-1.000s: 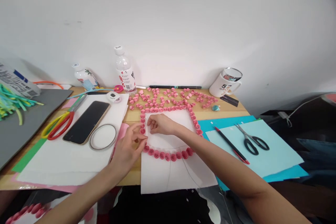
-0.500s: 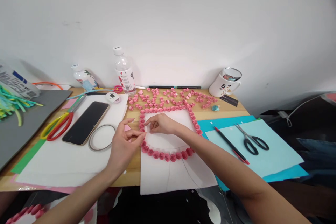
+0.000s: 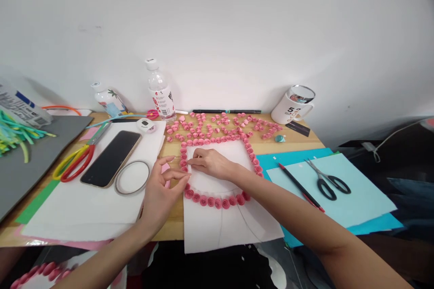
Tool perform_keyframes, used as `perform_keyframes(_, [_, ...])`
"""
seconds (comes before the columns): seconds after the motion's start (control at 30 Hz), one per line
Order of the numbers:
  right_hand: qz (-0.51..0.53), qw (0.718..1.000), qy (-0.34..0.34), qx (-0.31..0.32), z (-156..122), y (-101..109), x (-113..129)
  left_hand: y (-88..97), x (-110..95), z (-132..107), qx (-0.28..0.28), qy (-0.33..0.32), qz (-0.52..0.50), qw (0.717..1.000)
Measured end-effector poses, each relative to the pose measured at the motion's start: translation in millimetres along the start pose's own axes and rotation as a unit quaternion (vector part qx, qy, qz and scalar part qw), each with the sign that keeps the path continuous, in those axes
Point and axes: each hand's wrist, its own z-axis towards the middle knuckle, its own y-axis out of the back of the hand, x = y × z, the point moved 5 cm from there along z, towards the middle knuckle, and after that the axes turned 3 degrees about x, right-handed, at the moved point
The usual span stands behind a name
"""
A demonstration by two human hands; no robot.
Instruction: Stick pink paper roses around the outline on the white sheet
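Note:
A sheet of white paper [image 3: 217, 153] carries a closed outline of small pink paper roses [image 3: 218, 203]. At the outline's left side, a short narrow white strip [image 3: 189, 169] stands between my hands. My left hand [image 3: 162, 187] pinches the strip's lower end with thumb and index finger, its other fingers apart. Over the paper, my right hand [image 3: 210, 162] has its fingertips pressed together at the upper end; whether they grip the strip is hard to see. Several loose paper roses [image 3: 220, 121] lie behind the outline.
To the left are a phone [image 3: 111, 158], a tape roll [image 3: 132, 177] and red-yellow scissors [image 3: 79, 162]. A water bottle [image 3: 161, 95] and a mug [image 3: 292, 107] stand near the wall. On blue paper at right lie black scissors [image 3: 327, 185] and a pencil [image 3: 300, 186].
My right hand has come slightly lower and closed its fingertips near the strip, which shows more clearly now. My left hand keeps its pinch. The view has shifted a little.

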Motion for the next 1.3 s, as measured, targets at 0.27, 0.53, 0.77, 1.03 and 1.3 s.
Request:
perform_keyframes(0.27, [-0.062, 0.996, 0.054, -0.019, -1.9, -8.4, 0.1, -4.7, 3.6, -2.8, 0.034, -0.003, -0.022, 0.999])
perform_keyframes(0.53, [-0.064, 0.995, 0.076, 0.005, -2.1, -6.8, 1.4, -3.2, 6.1, -3.3, 0.026, -0.007, -0.015, 1.000])
perform_keyframes(0.77, [-0.067, 0.992, 0.098, 0.031, -1.2, -8.1, 1.7, -6.5, 10.6, -8.0, 0.052, -0.050, 0.062, 0.995])
perform_keyframes(1.03, [-0.102, 0.988, 0.103, 0.059, 0.0, -8.3, 5.2, -12.4, 8.0, -14.8, 0.082, -0.185, 0.153, 0.967])
perform_keyframes(1.3, [-0.114, 0.986, 0.080, 0.097, 2.2, -1.4, 12.8, -12.7, 7.5, -11.8, 0.094, -0.208, 0.193, 0.954])
